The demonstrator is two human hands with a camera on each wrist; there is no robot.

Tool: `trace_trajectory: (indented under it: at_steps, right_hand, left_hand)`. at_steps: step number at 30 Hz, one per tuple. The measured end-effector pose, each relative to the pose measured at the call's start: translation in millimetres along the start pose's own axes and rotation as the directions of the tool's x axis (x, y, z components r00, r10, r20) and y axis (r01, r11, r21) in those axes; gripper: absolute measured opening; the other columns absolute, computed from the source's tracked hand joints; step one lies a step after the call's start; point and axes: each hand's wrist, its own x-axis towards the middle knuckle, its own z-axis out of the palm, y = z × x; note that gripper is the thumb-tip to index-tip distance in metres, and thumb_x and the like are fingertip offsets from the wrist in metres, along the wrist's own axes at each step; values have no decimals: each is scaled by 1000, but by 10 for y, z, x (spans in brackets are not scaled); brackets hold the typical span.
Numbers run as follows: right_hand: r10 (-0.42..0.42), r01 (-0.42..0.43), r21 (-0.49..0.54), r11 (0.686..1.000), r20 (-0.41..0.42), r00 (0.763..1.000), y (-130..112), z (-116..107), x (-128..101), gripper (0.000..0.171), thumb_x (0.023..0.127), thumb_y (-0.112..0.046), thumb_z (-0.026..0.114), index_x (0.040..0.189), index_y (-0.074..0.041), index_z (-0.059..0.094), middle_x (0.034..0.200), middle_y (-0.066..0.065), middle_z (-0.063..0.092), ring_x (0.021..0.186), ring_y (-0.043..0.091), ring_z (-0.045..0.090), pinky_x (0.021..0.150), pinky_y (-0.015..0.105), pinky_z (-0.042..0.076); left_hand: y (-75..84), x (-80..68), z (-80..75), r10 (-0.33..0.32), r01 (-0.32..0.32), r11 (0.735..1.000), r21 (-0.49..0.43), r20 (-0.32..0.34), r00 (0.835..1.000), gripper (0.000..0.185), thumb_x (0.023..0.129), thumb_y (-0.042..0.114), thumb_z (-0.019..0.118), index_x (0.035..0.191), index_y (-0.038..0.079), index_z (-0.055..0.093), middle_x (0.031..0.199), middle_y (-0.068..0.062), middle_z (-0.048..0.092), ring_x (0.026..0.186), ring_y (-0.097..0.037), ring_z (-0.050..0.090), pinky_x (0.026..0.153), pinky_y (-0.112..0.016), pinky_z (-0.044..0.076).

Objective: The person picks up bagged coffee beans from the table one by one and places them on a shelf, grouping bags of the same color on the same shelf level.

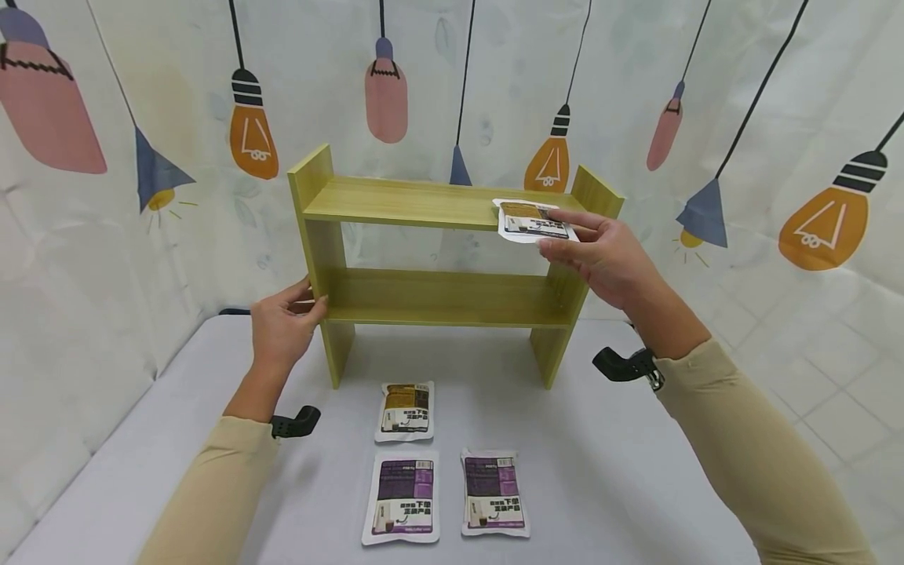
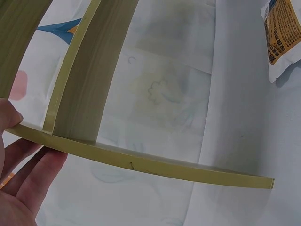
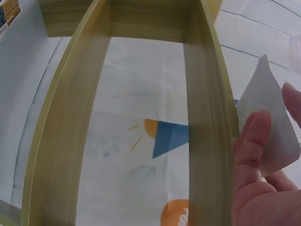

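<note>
A light wooden shelf point(image 1: 438, 298) with two boards stands on the table. My left hand point(image 1: 305, 302) grips its left side panel, thumb in front and fingers behind; the left wrist view shows the panel edge point(image 2: 141, 165) running between thumb and fingers point(image 2: 37, 174). My right hand point(image 1: 565, 231) pinches a white and brown packet point(image 1: 528, 220) flat over the right end of the top board. In the right wrist view, the packet's white back point(image 3: 265, 108) sits against my fingers point(image 3: 251, 150) beside the shelf board point(image 3: 207, 117).
Three more packets lie on the grey table point(image 1: 636, 471) in front of the shelf: a brown one point(image 1: 405, 410), a purple one point(image 1: 401, 496) and another purple one point(image 1: 495, 502). A curtain printed with lamps point(image 1: 141, 118) hangs close behind the shelf.
</note>
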Motion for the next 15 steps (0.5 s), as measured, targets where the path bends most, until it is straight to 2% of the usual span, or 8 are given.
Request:
trace_trajectory:
  at_steps: [3, 10, 15]
  right_hand:
    - [21, -21, 15, 1000, -25, 999, -8, 2, 23, 66, 85, -8, 82, 146, -17, 59, 138, 8, 52, 111, 23, 64, 88, 22, 59]
    - [24, -24, 1, 1000, -58, 998, -22, 2, 85, 68, 80, -12, 86, 144, -15, 61, 132, 11, 55, 92, 20, 74, 83, 24, 61]
    - [28, -28, -11, 1000, -67, 997, -35, -8, 104, 70, 79, -13, 86, 145, -14, 61, 130, 13, 57, 87, 18, 76, 80, 24, 62]
  left_hand:
    - [-9, 6, 2, 4, -4, 1000, 2, -2, 1000, 46, 95, 19, 72, 140, 16, 63, 122, -19, 74, 99, -39, 76, 66, -1, 47]
    - [-11, 15, 3, 12, -12, 1000, 7, -10, 1000, 45, 95, 19, 72, 139, 14, 64, 121, -19, 74, 98, -39, 76, 67, 0, 47]
    - [-8, 12, 0, 7, -7, 1000, 10, -10, 1000, 45, 95, 20, 72, 139, 15, 64, 122, -18, 74, 99, -39, 76, 67, -1, 47]
